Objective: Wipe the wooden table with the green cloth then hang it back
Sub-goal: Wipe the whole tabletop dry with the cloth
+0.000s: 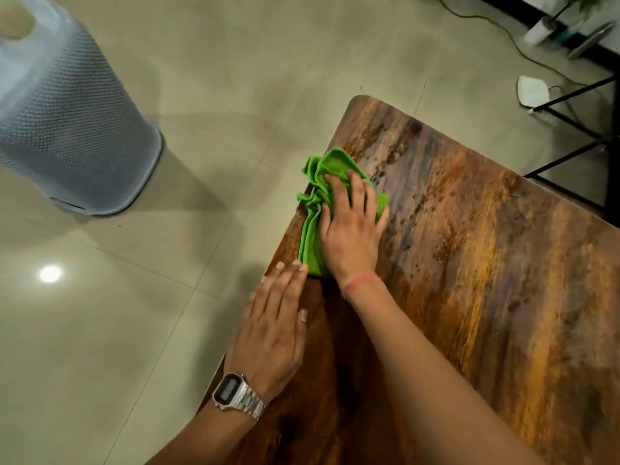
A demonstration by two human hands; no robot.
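Observation:
The wooden table (486, 263) fills the right half of the view, its left edge running diagonally. A crumpled green cloth (317, 193) lies at that left edge, partly overhanging it. My right hand (352, 229) presses flat on the cloth, fingers spread and digging into its folds. My left hand (275, 323), with a metal wristwatch, rests flat on the table's left edge just below the cloth, fingertips touching the cloth's near corner.
A grey mesh-covered cylindrical appliance (67, 122) stands on the tiled floor to the left. At top right are a black metal frame (577, 129), a white object (533, 90) on the floor, a cable (486, 21) and a plant pot.

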